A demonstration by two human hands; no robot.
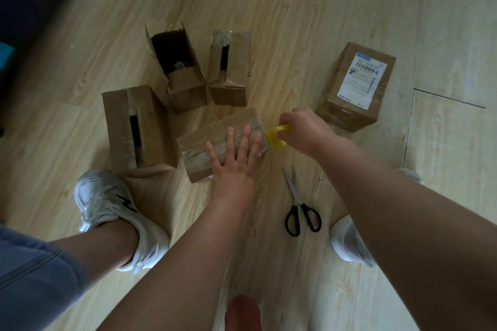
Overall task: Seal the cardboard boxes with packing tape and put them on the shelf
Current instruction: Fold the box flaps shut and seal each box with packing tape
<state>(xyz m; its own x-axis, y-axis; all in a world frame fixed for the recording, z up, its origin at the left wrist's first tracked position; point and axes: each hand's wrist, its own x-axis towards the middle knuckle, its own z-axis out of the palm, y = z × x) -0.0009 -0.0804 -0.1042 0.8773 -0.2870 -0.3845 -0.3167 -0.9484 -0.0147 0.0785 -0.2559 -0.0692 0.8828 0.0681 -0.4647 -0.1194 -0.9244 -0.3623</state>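
On the floor (322, 8) between my feet, sealing step in hand. My left grip (234, 161) lies flat, fingers straight and spread, pressing down on the top of the small cardboard box (231, 119). My right grip (298, 129) is curled round the yellow tape roll (277, 136), held right at the box's right end, touching or just off its edge. Cannot tell if a strip runs from roll to box top, too blurred. The top seam looks glossy, likely taped over already.

Judgement: one box mid-seal, strip near its end. Next move calls for cutting the tape. The black-handled scissors (298, 201) lie just beside my right forearm, blades pointing up toward the box. One grip has to free up for them, so the left should probably hold the strip down while the right swaps, or the reverse. Then rub the loose end onto the side.

Other boxes:
- box with shipping label (357, 86), far right, closed, well apart from the rest.
- open box (188, 88), behind, flaps up, dark inside.
- narrow box (236, 62), just beside it, gap showing in top.
- larger box (121, 121), left, near my left sneaker (107, 201), slit open along the seam.

At least three look unsealed. Shelf not in view, nothing shelved that I can see.
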